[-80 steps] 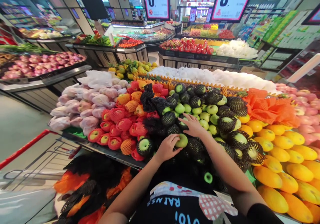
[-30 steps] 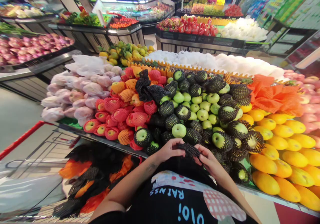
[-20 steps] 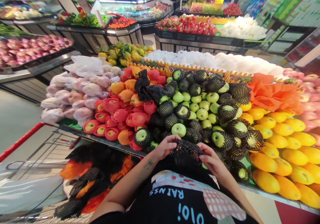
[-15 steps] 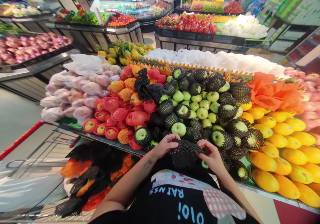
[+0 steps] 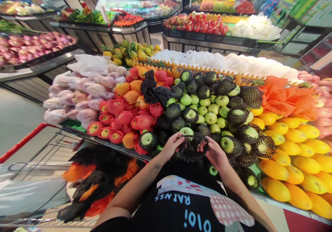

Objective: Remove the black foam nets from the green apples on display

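Observation:
A black foam fruit net [image 5: 191, 149] is stretched between my two hands at the front edge of the display. My left hand [image 5: 173, 145] pinches its left side and my right hand [image 5: 214, 151] grips its right side, some fingers showing through the net's opening. Just beyond my left fingertips lies a bare green apple [image 5: 186, 131]. Around my hands are green apples in black nets, such as a netted apple [image 5: 228, 145] to the right and another netted apple [image 5: 148, 141] to the left.
Red-netted apples [image 5: 117, 106] and wrapped fruits [image 5: 89, 90] lie to the left. Yellow melons [image 5: 276, 189] fill the right side, below orange netting [image 5: 287, 95]. A shopping cart [image 5: 31, 132] with loose black and orange nets stands at the lower left.
The black net was bunched and hanging between my hands; now its mouth is spread wider. My hands have risen slightly, and fingers of my right hand now show inside the opening.

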The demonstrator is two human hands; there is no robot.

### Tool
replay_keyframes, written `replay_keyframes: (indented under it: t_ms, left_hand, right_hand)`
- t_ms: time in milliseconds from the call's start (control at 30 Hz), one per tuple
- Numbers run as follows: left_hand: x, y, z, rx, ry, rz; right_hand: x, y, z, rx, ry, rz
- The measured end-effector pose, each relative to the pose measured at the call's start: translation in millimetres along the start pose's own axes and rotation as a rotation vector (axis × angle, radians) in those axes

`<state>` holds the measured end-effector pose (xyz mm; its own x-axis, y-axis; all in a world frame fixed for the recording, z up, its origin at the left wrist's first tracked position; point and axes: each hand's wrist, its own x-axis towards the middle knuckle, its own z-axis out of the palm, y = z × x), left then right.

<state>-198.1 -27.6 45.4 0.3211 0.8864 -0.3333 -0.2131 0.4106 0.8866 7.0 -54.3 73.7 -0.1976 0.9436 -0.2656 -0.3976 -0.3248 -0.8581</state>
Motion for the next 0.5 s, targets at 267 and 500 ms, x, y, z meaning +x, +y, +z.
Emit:
replay_keyframes:
  t_ms: [267,500]
  left_hand:
    - [24.0,-14.3,-21.7,0.208,0.423,0.188]
    - [36.8,-23.6,-34.1,0.653,0.588,0.317]
  right_hand:
    - [50.8,13.0,2.7,-0.540,0.144,-0.130]
    - [93.4,7.1,9.1,-0.950,0.229,-0.229]
